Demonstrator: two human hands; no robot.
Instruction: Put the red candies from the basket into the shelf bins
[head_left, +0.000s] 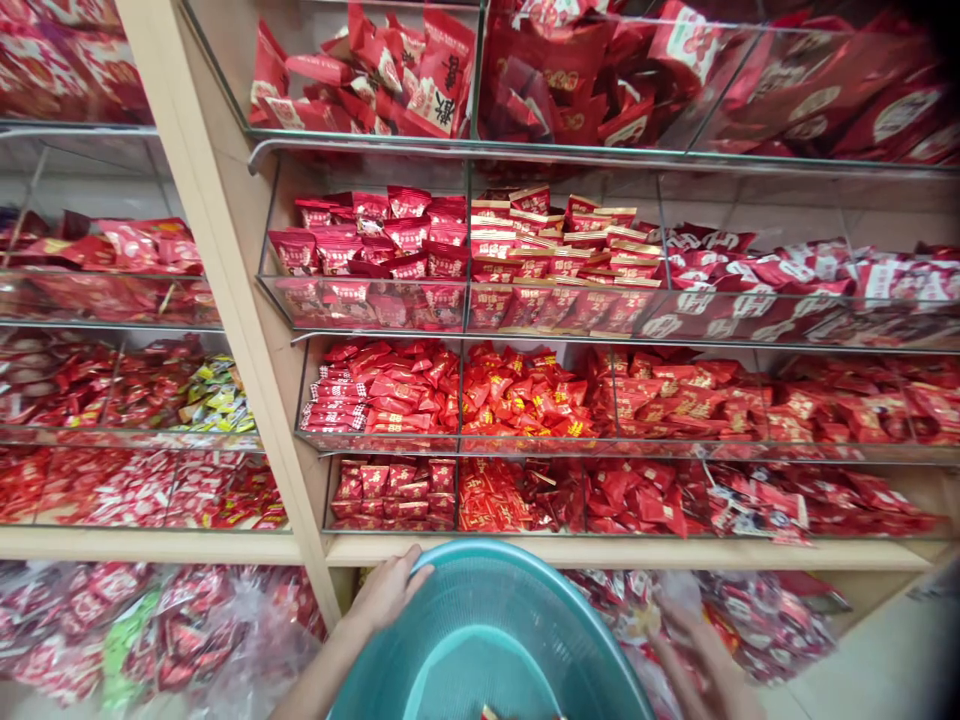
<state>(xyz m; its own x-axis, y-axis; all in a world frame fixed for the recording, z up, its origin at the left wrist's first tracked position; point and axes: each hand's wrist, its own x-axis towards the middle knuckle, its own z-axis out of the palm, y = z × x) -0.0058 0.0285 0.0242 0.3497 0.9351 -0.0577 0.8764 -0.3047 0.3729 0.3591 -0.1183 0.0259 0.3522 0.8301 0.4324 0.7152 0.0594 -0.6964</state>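
My left hand (390, 590) is closed on the left part of the rim of a teal plastic basket (596, 620), with its fingers over the edge. The basket has mesh-like sides and a plain round bottom. Only the tips of a few small wrapped pieces (489, 713) show in it at the lower frame edge. To the right of the basket, apart from its rim, is my right hand (694, 650), smeared by motion. It is nearest to clear plastic bags of wrapped snacks (765, 620) under the lowest shelf, and its fingers are too blurred to read.
Wooden shelving (600, 551) with clear divided bins stands in front, full of red snack packets (525, 395). A wooden upright (225, 280) parts it from a left section with green-yellow packets (217, 395). More bagged snacks (187, 640) lie at the lower left. Floor tiles (877, 650) show at right.
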